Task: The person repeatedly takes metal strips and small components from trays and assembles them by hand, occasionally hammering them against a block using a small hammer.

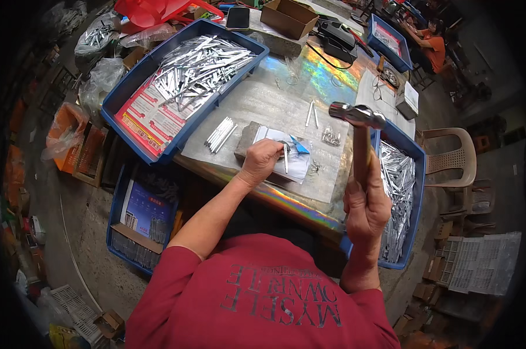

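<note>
My right hand [366, 206] is closed round the wooden handle of a hammer [359, 114], its shiny metal head raised above the table's right side. My left hand [261, 161] pinches near the upper end of a thin silvery metal rod [286, 160]. This rod lies over white paper [299, 167] on a block [247, 138]. A small blue piece [299, 145] rests beside my fingertips. To the left of this hand, several similar rods [220, 135] lie in a bundle. Two more rods [312, 113] lean together farther off, and small metal parts [331, 136] sit in a clump to the right.
A blue tray [178, 145] heaped with metal rods stands at left. Another blue tray [417, 232] of rods is at right, below the tabletop edge. A phone [238, 18] and a cardboard box [289, 17] lie far back. A person in orange [434, 49] sits at far right.
</note>
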A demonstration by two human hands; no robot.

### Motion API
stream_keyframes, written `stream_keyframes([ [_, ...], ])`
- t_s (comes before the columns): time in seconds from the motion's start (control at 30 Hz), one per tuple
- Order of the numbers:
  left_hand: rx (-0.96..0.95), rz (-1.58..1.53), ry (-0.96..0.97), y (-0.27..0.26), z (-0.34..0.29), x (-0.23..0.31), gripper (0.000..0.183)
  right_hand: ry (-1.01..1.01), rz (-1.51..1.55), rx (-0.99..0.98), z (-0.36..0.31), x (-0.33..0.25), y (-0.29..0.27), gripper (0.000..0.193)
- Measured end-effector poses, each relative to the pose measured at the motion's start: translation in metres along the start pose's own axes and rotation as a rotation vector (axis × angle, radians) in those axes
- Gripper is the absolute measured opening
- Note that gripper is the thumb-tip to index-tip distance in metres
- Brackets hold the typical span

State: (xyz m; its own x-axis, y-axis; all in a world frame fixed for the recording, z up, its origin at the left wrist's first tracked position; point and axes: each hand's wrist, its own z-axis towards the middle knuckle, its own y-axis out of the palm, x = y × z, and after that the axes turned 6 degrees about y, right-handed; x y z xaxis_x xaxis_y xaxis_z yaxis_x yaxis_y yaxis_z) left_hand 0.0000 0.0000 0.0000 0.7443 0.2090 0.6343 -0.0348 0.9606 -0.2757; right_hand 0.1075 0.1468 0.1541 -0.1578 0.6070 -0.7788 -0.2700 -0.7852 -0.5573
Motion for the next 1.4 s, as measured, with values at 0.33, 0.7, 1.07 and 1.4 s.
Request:
stream_keyframes([
  [0.33, -0.008, -0.003, 0.009, 0.001, 0.003, 0.003, 0.006, 0.194, -0.025, -0.079, -0.009, 0.061, 0.019, 0.042],
  [0.7, -0.044, 0.047, -0.047, -0.005, 0.014, 0.010, 0.003, 0.780, 0.637, 0.127, -0.026, 0.137, 0.045, 0.040],
  [1.07, -0.135, -0.104, -0.342, -0.005, -0.006, 0.017, 0.006, 0.802, 0.113, 0.147, -0.026, 0.156, 0.046, 0.029],
  [1.4, -0.294, -0.097, -0.353, -0.013, -0.014, 0.046, 0.007, -0.040, -0.223, 0.229, -0.027, 0.114, 0.054, 0.030],
])
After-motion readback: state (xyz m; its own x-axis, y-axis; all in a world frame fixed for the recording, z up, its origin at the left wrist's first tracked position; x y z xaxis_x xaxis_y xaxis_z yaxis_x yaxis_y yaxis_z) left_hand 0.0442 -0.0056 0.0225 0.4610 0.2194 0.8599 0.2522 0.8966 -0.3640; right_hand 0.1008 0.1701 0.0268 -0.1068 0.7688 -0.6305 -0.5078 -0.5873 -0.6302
